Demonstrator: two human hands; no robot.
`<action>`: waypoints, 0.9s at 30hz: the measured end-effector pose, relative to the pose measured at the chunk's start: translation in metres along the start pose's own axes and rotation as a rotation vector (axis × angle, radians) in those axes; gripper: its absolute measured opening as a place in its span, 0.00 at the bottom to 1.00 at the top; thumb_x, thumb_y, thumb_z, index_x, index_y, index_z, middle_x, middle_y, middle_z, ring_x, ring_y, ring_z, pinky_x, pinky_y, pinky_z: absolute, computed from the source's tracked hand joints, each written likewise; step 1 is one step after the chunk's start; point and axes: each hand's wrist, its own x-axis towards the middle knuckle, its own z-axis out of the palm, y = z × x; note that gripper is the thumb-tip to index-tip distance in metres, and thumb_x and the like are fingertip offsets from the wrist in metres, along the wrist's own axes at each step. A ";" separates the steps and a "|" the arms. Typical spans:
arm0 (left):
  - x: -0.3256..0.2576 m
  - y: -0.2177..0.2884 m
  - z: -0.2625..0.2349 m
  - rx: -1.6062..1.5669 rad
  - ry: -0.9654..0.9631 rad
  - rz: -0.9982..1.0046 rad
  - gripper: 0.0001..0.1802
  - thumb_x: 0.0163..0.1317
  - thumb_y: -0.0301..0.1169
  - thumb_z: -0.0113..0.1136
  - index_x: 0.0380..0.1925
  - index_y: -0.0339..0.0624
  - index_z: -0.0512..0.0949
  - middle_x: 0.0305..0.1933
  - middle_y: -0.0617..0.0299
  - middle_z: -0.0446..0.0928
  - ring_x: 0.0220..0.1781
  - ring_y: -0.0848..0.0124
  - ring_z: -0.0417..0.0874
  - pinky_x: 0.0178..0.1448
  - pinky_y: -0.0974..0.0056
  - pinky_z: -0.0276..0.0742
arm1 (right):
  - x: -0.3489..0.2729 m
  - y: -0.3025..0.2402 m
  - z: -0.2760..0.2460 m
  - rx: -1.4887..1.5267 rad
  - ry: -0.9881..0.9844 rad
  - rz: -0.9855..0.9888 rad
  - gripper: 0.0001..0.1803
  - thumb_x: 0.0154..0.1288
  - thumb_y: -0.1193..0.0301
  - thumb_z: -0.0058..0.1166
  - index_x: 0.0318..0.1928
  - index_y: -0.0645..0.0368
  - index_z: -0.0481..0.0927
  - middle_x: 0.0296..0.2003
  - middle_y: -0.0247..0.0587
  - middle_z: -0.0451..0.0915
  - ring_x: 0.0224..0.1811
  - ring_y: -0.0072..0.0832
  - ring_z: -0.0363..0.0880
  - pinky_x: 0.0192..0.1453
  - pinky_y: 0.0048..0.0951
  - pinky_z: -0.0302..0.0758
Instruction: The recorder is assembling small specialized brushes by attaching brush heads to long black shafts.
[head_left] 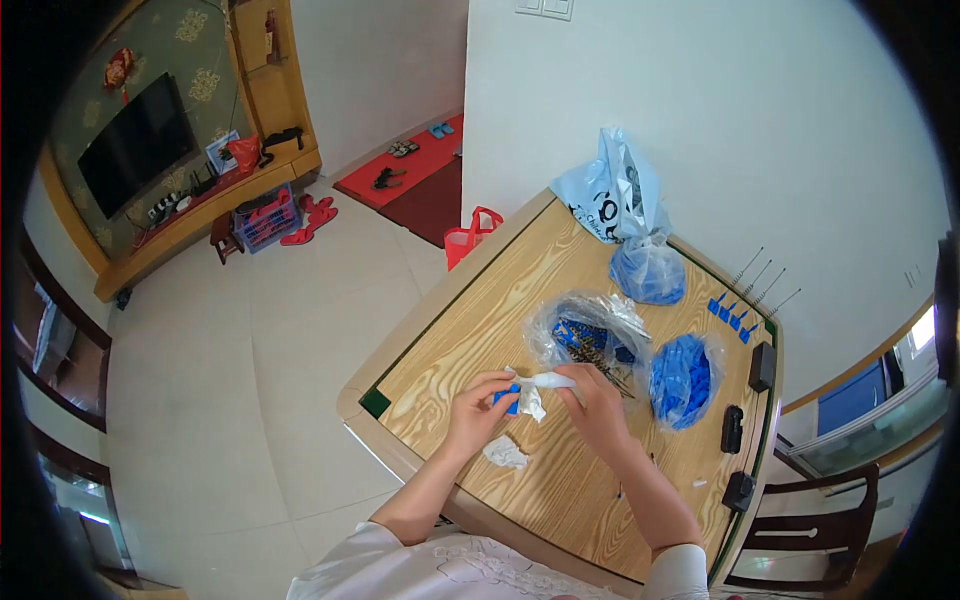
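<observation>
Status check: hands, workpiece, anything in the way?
Left hand: fingers on small blue piece. Right hand: gripping white tube, narrow end toward blue piece. Crumpled white tissue between hands, not evidently blocking.

Blue piece [511, 406] partly behind left hand [478, 410]

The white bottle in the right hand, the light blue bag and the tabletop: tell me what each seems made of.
White bottle: probably smooth plastic, judging by its even, opaque white.
Light blue bag: thin plastic film, slightly glossy, as its creases and highlights suggest.
Tabletop: bold grain, so wood or wood-look laminate; cannot tell which.
</observation>
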 end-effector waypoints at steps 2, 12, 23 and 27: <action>0.002 -0.002 0.000 0.014 -0.003 -0.007 0.11 0.60 0.17 0.60 0.43 0.33 0.80 0.53 0.56 0.74 0.44 0.71 0.82 0.42 0.69 0.87 | 0.003 0.003 -0.001 -0.006 -0.040 0.012 0.15 0.59 0.77 0.56 0.48 0.59 0.76 0.44 0.45 0.78 0.47 0.45 0.77 0.49 0.38 0.75; 0.009 0.005 0.007 0.102 -0.003 -0.055 0.10 0.61 0.19 0.59 0.43 0.34 0.80 0.47 0.59 0.77 0.44 0.73 0.81 0.43 0.70 0.84 | 0.008 0.013 -0.005 -0.061 -0.030 -0.045 0.14 0.60 0.75 0.55 0.48 0.56 0.76 0.45 0.42 0.78 0.47 0.42 0.77 0.48 0.37 0.76; 0.006 -0.003 0.009 0.102 -0.021 -0.044 0.10 0.61 0.17 0.59 0.42 0.33 0.79 0.45 0.58 0.77 0.41 0.73 0.81 0.42 0.71 0.83 | 0.004 0.006 -0.013 -0.122 -0.029 -0.054 0.15 0.59 0.77 0.57 0.48 0.57 0.75 0.44 0.45 0.78 0.47 0.44 0.77 0.49 0.38 0.76; 0.007 0.001 0.013 0.116 -0.026 -0.048 0.10 0.60 0.16 0.59 0.42 0.32 0.79 0.45 0.57 0.76 0.42 0.73 0.81 0.44 0.70 0.83 | 0.000 0.013 -0.011 -0.115 -0.002 -0.064 0.15 0.59 0.77 0.57 0.48 0.57 0.75 0.44 0.45 0.78 0.47 0.44 0.77 0.48 0.38 0.76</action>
